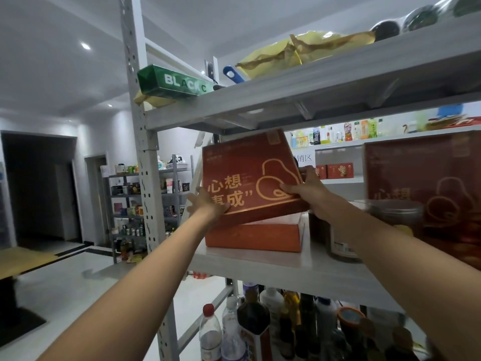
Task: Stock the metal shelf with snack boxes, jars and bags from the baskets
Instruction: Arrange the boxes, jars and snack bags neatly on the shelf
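Observation:
A red snack box (247, 175) with gold characters is tilted up, its lower edge resting on an orange box (253, 235) that lies flat on the middle board of the metal shelf (286, 269). My left hand (205, 203) grips the red box at its lower left corner. At its right edge, my right hand (305, 187) grips it, thumb on the front face. A second, similar red box (426, 194) stands at the right, with a jar (343, 238) in front of it.
The top board (286, 97) holds a green box (169, 82), yellow bags (299, 52) and dark jars. Bottles (260, 327) crowd the board below. The shelf's upright post (145, 162) stands left of the boxes. Another stocked rack (148, 199) stands across the room.

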